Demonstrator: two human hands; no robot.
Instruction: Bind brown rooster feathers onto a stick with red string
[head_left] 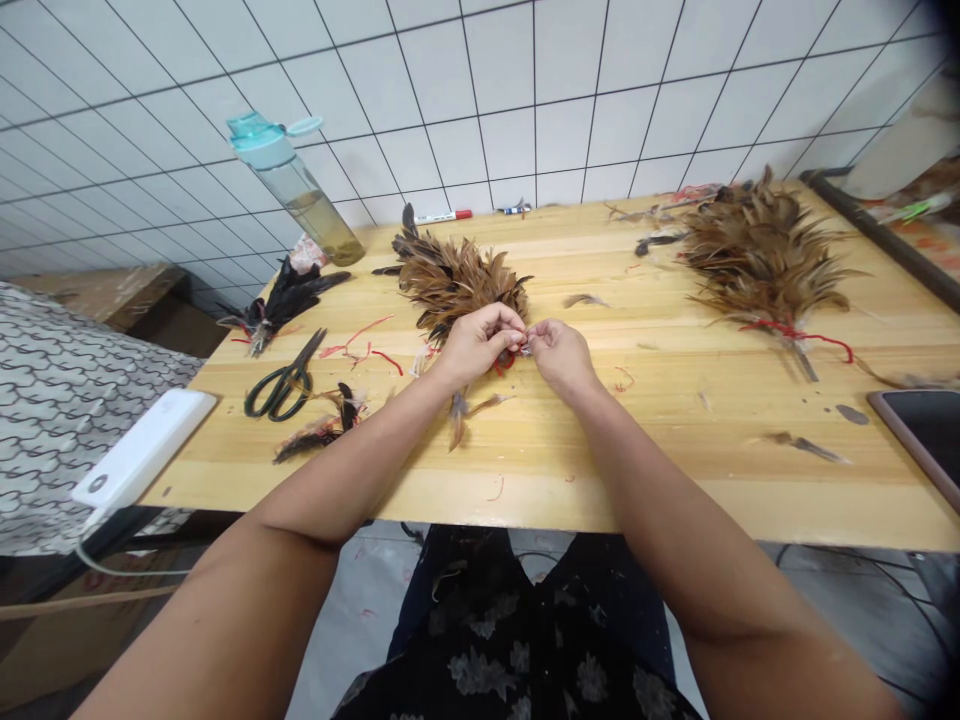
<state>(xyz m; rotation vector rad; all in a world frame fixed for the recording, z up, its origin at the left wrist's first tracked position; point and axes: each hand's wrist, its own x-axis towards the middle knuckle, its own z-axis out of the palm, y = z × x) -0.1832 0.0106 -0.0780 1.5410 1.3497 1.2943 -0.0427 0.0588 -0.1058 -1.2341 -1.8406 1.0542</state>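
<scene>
Pinching red thread, left hand, right hand nearly closed

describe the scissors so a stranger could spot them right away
On the light wooden table, go to the end by the white power bank. The scissors lie flat there, between it and the person's left hand. Nothing else nearby has dark green loop handles.

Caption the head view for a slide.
Left hand and right hand meet at red thread under a feather bunch on a wooden table, scissors nearby.
</scene>
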